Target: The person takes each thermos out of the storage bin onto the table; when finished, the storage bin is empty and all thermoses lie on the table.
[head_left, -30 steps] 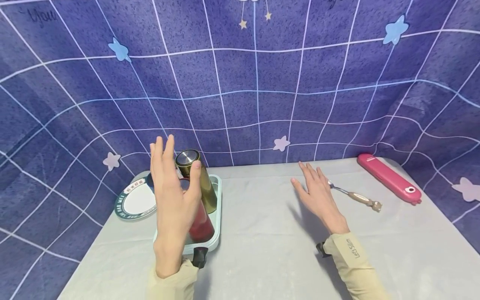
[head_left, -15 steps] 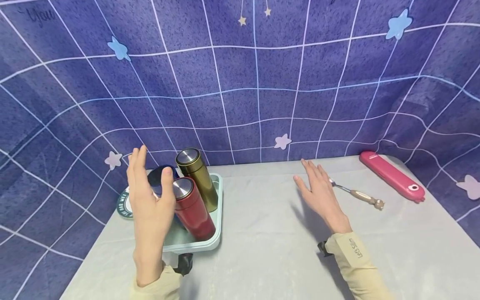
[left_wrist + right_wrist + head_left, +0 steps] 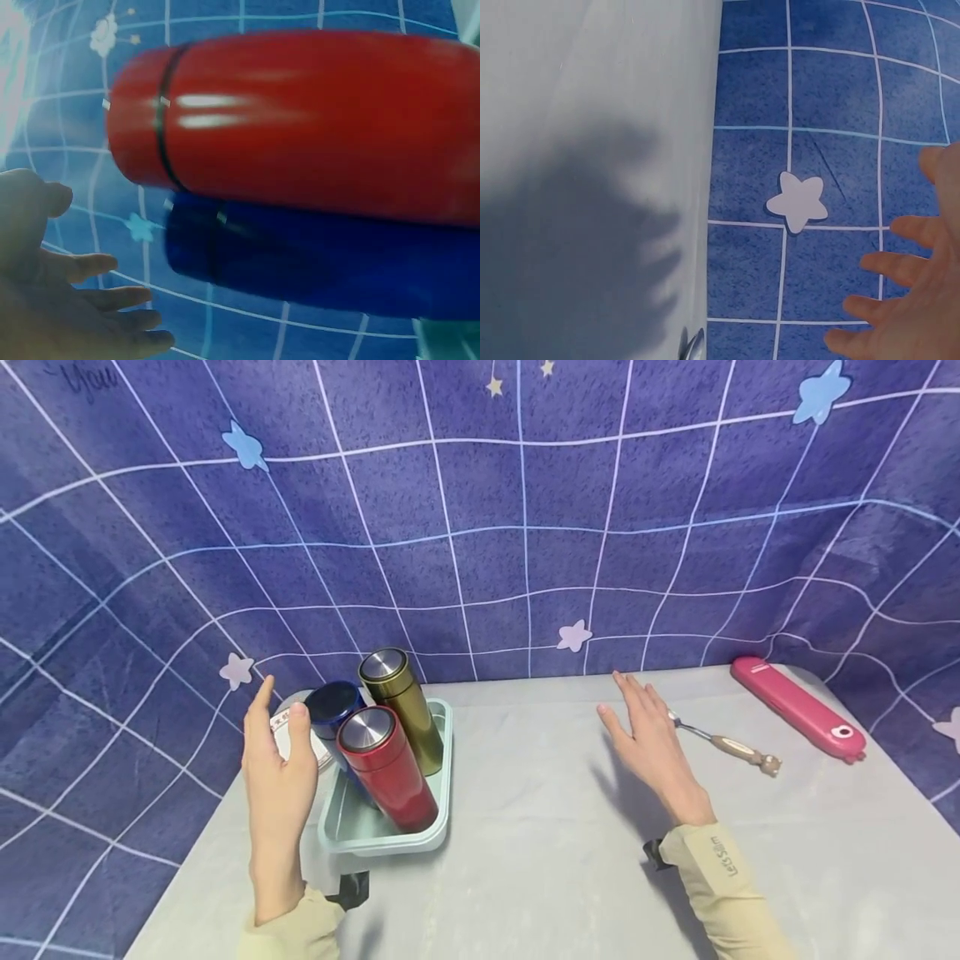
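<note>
Since a second ago my left hand (image 3: 279, 781) has shifted left, so the red flask (image 3: 393, 781) and blue flask (image 3: 333, 703) now show clear of it in the head view. Right hand (image 3: 654, 753) roughly where it was.

Grip: both hands hold nothing. Left has fingers extended, thumb spread, in the air left of the tray (image 3: 390, 846); left wrist view shows it apart from the flasks. Right has fingers extended, thumb out, hovering over the right half of the table (image 3: 525, 785), shadow cast below.

Tray sits on the table's left side, toward the back-left corner. Three flasks stand in it: red at the front, blue left of and behind it, gold flask (image 3: 412, 720) back right. Plate (image 3: 282, 737) near the table's back-left corner, partly covered by my left hand.

Utensil (image 3: 735, 748) lies toward the table's right, brown handle, metal end just beside my right fingers in the head view; can't tell spoon or fork. Pink case (image 3: 798, 708) lies by the right edge, far end near the back-right corner. Gridded blue cloth (image 3: 480, 560) rises behind the table's back edge.
</note>
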{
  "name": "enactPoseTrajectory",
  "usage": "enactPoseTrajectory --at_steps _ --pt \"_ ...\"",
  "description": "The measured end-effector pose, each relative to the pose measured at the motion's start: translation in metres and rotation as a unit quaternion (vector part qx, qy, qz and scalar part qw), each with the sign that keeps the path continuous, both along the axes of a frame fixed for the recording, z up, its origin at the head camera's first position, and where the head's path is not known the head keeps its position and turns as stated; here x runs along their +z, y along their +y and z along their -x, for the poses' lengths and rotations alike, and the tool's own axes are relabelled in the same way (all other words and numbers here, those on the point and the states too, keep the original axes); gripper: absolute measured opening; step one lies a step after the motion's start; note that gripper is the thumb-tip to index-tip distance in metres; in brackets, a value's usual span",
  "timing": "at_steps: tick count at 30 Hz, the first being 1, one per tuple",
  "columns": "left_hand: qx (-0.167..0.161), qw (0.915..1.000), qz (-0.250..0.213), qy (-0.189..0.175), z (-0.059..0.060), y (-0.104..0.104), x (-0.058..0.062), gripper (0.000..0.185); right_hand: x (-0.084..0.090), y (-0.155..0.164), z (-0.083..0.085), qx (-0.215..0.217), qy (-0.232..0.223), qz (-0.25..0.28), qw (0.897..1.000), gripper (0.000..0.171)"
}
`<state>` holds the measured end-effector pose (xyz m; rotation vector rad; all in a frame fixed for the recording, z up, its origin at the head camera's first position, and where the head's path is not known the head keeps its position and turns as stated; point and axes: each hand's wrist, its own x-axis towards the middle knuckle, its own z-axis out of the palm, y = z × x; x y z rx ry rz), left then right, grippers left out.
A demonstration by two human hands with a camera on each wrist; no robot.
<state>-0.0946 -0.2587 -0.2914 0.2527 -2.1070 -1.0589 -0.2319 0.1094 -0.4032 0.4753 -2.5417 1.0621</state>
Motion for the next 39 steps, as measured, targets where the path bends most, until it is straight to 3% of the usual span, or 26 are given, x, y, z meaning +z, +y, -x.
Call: enactPoseTrajectory --at_steps 7,11,17,22,29,35,39 --pt "0.011 0.9970 -0.023 -0.074 0.006 -0.014 -0.015 0.054 -0.001 0.002 0.000 0.006 -0.003 0.003 1.000 0.061" --pt "0.008 0.9948 -0.028 -0.098 0.010 -0.022 -0.024 0.052 -0.001 0.003 0.000 0.007 -0.001 0.007 1.000 0.060" --pt "-0.020 0.9900 -0.055 -0.128 0.015 -0.037 -0.040 0.049 0.001 0.002 0.000 0.012 0.009 0.012 1.000 0.059" --pt "-0.057 0.9747 -0.088 -0.197 0.013 -0.047 -0.053 0.053 0.002 0.002 0.000 0.015 0.003 0.011 1.000 0.059" --pt "-0.098 0.9444 -0.100 -0.298 0.013 -0.057 -0.065 0.065 0.005 0.004 0.000 0.014 -0.012 0.014 1.000 0.060" --pt "-0.126 0.9263 -0.099 -0.341 0.013 -0.059 -0.075 0.070 0.005 0.004 -0.001 0.019 -0.013 0.012 1.000 0.060" --pt "-0.143 0.9201 -0.104 -0.349 0.012 -0.058 -0.079 0.070 0.006 0.004 -0.001 0.016 -0.020 0.011 1.000 0.061"
